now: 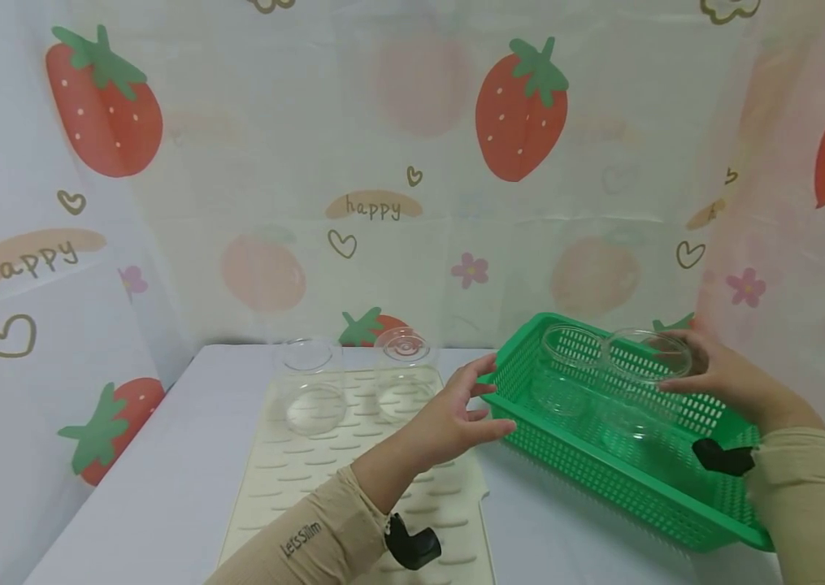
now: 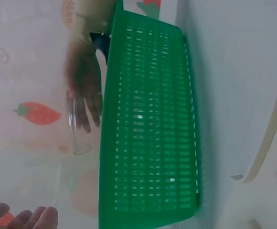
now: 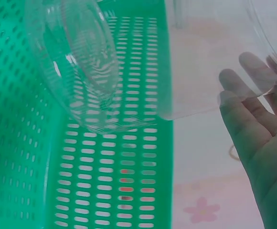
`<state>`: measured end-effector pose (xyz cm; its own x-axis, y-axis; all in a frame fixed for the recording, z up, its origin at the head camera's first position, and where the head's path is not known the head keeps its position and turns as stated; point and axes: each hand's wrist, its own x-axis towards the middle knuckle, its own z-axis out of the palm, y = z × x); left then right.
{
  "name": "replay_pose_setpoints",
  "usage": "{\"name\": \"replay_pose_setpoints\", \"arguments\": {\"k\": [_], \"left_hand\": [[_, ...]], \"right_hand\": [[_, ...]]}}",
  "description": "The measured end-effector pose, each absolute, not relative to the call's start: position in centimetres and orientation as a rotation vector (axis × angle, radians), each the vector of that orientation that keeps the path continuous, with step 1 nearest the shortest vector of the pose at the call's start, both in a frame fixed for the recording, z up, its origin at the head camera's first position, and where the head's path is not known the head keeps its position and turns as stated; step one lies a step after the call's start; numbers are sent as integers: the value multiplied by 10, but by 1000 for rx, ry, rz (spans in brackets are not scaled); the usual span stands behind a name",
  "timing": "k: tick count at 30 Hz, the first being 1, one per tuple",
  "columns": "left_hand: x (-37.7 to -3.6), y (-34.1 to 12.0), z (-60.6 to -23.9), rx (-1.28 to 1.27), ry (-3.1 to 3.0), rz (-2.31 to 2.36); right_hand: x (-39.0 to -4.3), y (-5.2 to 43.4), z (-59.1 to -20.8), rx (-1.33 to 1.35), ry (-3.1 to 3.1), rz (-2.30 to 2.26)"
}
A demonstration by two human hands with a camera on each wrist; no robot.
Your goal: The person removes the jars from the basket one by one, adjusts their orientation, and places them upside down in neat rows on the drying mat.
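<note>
Nearest, the left hand (image 1: pixel 456 414) hovers with fingers spread and holding nothing, just beside the near corner of the green basket (image 1: pixel 566 451). Farther on, the right hand (image 1: pixel 719 375) curls its fingers round the rim of a clear glass jar (image 1: pixel 642 382) standing in the basket beside a second jar (image 1: pixel 566 370). The jar looks stiff, smooth, likely slippery and breakable; its wall below the rim seems the safest hold.

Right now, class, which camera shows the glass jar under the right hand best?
The head view: whole glass jar in the green basket. The right wrist view shows only a close part; the left wrist view a faint rim.
</note>
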<state>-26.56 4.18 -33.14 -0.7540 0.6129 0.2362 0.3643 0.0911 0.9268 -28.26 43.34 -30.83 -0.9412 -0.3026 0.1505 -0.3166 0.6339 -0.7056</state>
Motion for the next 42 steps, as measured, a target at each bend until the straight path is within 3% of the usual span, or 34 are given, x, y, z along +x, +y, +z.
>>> {"name": "replay_pose_setpoints", "arguments": {"k": [7, 17, 27, 42], "left_hand": [[-268, 40, -330, 984, 2161, 1725], [-269, 36, -327, 971, 2183, 1713], [-272, 32, -324, 982, 2187, 1725], [-274, 15, -320, 954, 2225, 1749]], "right_hand": [[-275, 432, -295, 515, -2818, 1205], [-265, 419, -275, 675, -2658, 1359], [-265, 394, -254, 777, -2620, 1234], [-276, 346, -254, 1159, -2308, 1651]]}}
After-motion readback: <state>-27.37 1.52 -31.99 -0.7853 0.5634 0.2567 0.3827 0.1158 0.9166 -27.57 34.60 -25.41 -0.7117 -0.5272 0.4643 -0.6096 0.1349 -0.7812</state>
